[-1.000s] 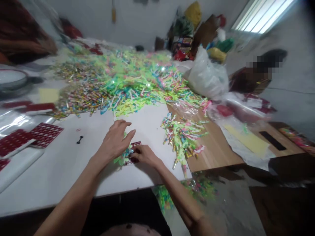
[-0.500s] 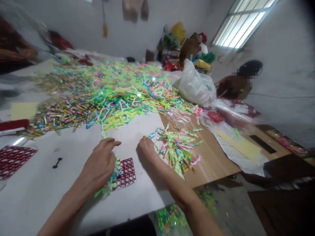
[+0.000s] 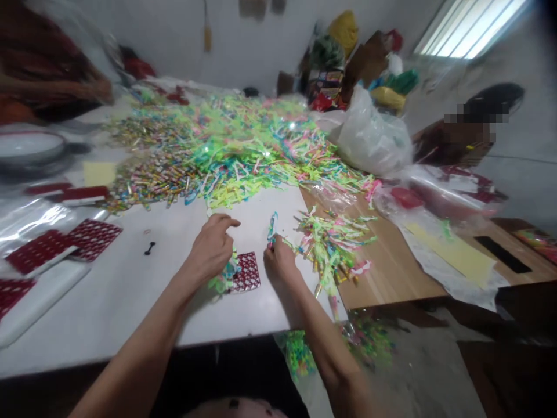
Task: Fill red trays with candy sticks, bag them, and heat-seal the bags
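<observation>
My right hand is closed in a pinch on a small stick with a blue and white ribbon tail, its tail pointing up and away. My left hand hovers over the left part of a dark red perforated plate, its index finger stretched out to the right. Blue and green ribbon pieces sit on the plate's left side, partly hidden under that hand. Right of my right hand lies a loose bunch of ribbon-tailed sticks, partly on cardboard.
A large heap of ribbon-tailed sticks covers the table's back. At left lie more red perforated plates and a small black dumbbell-shaped piece. A white plastic bag stands behind the cardboard. Other people sit at far left and right.
The camera view has shifted, bringing more of the left table into sight. My right hand now shows the ribbon-tailed stick raised between its fingers. The left hand stays over the red plate.
</observation>
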Available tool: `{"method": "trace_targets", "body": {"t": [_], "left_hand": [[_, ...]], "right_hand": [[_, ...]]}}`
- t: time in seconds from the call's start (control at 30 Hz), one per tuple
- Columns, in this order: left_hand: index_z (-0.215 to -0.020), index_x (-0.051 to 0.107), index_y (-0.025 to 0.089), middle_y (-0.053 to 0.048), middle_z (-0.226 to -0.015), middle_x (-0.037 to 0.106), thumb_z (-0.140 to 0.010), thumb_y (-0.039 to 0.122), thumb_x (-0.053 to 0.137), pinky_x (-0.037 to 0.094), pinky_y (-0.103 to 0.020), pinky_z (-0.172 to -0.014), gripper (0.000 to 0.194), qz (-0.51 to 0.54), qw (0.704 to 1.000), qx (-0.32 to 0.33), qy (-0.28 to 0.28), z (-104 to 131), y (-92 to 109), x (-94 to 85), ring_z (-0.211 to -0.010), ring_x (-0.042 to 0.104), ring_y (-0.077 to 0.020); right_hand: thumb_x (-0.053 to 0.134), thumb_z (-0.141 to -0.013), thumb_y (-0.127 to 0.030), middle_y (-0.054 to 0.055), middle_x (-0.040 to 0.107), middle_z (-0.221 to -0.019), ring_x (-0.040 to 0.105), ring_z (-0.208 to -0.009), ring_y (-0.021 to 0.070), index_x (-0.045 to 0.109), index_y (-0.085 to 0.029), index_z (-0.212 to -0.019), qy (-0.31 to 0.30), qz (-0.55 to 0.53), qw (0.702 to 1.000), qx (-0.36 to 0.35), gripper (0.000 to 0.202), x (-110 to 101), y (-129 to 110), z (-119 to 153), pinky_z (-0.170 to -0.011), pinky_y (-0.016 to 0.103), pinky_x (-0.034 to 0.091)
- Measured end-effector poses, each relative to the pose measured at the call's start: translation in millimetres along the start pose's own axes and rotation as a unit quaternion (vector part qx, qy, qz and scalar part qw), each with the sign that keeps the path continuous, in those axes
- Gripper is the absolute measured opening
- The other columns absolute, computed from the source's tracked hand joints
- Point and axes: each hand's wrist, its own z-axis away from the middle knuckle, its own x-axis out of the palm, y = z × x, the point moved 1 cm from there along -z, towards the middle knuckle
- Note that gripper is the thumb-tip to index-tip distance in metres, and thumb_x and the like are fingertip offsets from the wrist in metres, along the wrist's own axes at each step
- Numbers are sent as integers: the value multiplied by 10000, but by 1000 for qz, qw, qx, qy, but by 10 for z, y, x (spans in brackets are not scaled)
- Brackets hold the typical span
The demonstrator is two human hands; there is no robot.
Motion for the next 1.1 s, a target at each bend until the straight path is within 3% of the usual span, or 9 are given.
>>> {"method": "trace_targets", "body": {"t": [0.17,0.3,0.4,0.53,0.63,0.8,0.93,1.03,1.1], "left_hand": [[-1078,622,126,-115,-1170,538,-758,111,359,390,-396,-1059,414,11,1000,-1,-2,-1,-7,-17,-1142,522,-231],[-1056,625,154,-101,-1165,537,-754,94,359,405,-402,-1041,407,10,1000,-5,7,-6,-12,-14,-1139,525,-225],[-1048,626,155,-102,-1161,537,-746,91,362,402,-401,-1043,406,13,1000,0,7,-2,-2,-7,-1141,524,-228],[-1048,622,155,-103,-1159,535,-740,95,364,396,-401,-1045,406,16,1000,-1,12,10,-3,-7,-1139,522,-228],[-1066,614,156,-103,-1157,531,-789,153,361,392,-401,-1041,376,23,1000,7,2,16,-1,-16,-1138,518,-222],[-1124,605,149,-126,-1251,493,-850,497,409,353,-464,-1061,485,10,999,-15,-27,10,56,-29,-1185,480,-275],[-1156,586,154,-139,-1304,462,-811,494,465,350,-499,-1051,499,-35,998,-29,-38,5,83,-33,-1197,472,-309],[-1132,596,161,-131,-1269,487,-830,442,430,372,-478,-1036,445,-38,998,-28,-32,1,74,-39,-1175,494,-293],[-1116,604,167,-121,-1248,499,-837,432,413,378,-465,-1035,429,-37,999,-26,-25,-4,72,-39,-1168,501,-283]], "right_hand": [[511,-834,-288,26,649,-806,599,-672,149,466,-116,-1263,-50,-275,957,-84,464,113,-98,374,-618,241,453],[531,-818,-292,39,671,-809,608,-698,163,613,-145,-1022,-80,-288,949,-99,265,326,-95,737,-652,256,467],[474,-866,-268,64,686,-870,631,-773,177,617,-149,-1011,-75,-284,953,-79,236,434,-102,763,-714,270,483],[409,-926,-237,106,681,-966,632,-895,203,622,-148,-1013,-75,-134,980,-126,247,408,-239,708,-795,286,473],[419,-913,-188,151,665,-1009,631,-929,245,611,-123,-1061,-85,30,990,-111,251,369,-463,741,-789,317,475],[457,-866,-120,197,657,-1037,627,-974,277,623,-68,-1052,-125,149,975,-106,254,322,-777,739,-768,338,485],[487,-895,-241,102,695,-993,639,-911,206,658,-151,-1014,-170,79,971,-151,226,26,-356,546,-768,270,465],[456,-889,-176,110,659,-1104,612,-971,210,623,-150,-1132,-64,117,989,-64,296,-352,165,305,-801,283,439],[444,-866,-121,160,607,-1171,571,-1027,258,629,-126,-1128,8,202,979,-26,320,-522,389,132,-816,334,421]]}}
